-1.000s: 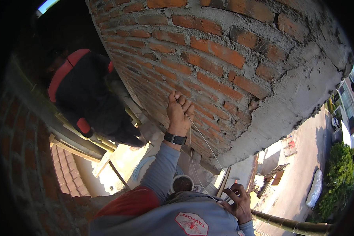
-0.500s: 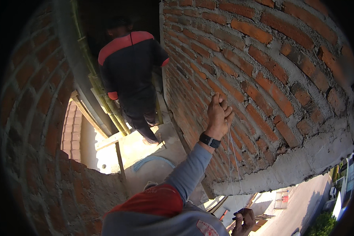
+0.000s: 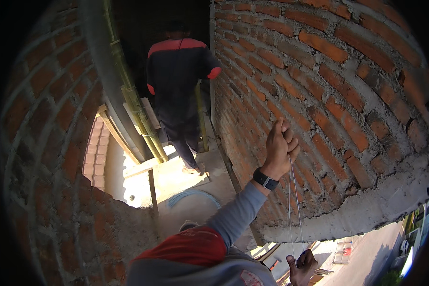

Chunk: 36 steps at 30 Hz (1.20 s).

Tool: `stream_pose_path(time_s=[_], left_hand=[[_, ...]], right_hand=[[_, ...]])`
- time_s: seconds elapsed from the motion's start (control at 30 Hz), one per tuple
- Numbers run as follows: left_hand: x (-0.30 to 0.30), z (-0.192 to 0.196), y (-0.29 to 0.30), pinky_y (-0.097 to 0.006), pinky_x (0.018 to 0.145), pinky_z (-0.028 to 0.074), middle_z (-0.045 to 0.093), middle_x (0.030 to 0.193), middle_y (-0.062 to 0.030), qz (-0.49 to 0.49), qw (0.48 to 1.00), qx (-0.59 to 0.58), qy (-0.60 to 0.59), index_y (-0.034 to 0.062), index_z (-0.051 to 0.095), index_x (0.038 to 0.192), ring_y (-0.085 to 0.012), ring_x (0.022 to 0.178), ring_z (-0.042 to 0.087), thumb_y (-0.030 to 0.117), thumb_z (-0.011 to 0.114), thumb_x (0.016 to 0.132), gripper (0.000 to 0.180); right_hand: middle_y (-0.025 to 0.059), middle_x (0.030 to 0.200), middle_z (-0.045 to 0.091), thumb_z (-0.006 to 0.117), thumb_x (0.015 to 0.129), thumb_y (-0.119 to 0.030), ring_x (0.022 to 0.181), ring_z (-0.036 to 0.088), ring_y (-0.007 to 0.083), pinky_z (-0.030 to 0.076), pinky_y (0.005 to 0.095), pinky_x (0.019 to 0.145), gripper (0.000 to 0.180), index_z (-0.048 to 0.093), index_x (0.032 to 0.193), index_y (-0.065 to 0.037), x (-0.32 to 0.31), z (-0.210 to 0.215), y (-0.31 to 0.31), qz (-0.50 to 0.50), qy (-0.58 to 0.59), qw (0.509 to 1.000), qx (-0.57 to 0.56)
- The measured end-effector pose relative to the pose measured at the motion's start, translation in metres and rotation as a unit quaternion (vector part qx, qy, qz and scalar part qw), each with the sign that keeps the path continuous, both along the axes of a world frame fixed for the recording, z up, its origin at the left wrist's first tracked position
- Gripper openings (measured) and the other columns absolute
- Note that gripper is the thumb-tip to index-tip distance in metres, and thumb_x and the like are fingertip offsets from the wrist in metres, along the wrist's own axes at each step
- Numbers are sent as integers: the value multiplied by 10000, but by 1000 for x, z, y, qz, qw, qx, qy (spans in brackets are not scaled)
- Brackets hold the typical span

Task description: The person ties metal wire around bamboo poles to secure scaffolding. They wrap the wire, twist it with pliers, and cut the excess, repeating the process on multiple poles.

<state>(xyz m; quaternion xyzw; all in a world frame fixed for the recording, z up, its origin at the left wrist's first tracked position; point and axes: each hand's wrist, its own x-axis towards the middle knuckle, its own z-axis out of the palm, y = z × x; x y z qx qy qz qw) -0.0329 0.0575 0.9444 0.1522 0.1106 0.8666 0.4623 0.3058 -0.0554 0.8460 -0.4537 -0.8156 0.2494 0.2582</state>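
My left hand, with a black watch on the wrist and a grey sleeve, is raised against the red brick wall. Its fingers are pinched on a thin white string. The string runs down in two strands to my right hand at the lower edge, which is closed on its lower end. The string hangs close along the face of the wall, above its grey mortar band.
A person in a dark jacket with red shoulders stands ahead on a narrow concrete ledge, back turned. Bamboo poles lean at the left. A blue hose lies on the ledge. Another brick wall is left; a street lies far below right.
The view has swung, so the other person now stands upright in the middle. My left hand stays raised on the string at the wall. My right hand stays low.
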Motion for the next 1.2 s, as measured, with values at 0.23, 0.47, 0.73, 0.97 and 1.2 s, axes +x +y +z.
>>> stream_pose_path(time_s=[0.23,0.47,0.73,0.97,1.2], left_hand=[[-2,12,-6,-238,434,153,195,601,71,36,998,-2,-54,219,382,799,-78,494,146,459,416,1077,368],[36,18,-14,-252,362,156,209,555,61,84,994,12,66,216,375,811,-77,423,167,492,392,1077,384],[64,6,-9,-255,369,153,197,546,66,84,995,-47,14,216,378,814,-76,423,170,517,406,1063,392],[83,5,-9,-226,446,172,181,564,75,54,998,-27,-5,225,348,781,-74,469,149,454,437,1063,374],[140,4,28,-269,483,211,207,599,38,-217,944,249,13,160,380,774,-90,485,142,251,368,1065,305]], right_hand=[[47,496,311,901,735,-330,427,310,233,250,384,482,567,400,667,-73,-1,-31,1,-117,36,986,110],[100,741,526,783,847,-437,652,533,263,387,427,579,482,588,869,3,-7,-11,8,-87,50,992,71],[195,614,465,349,1093,-364,574,466,421,365,479,585,531,498,742,5,-10,-40,12,-160,-35,984,65],[99,691,482,654,976,-387,686,519,203,432,361,585,448,554,800,12,28,-40,14,-188,104,977,-11],[156,1364,378,700,946,-381,1070,604,245,549,389,922,901,125,1563,-64,67,6,-31,-243,454,841,-168]])
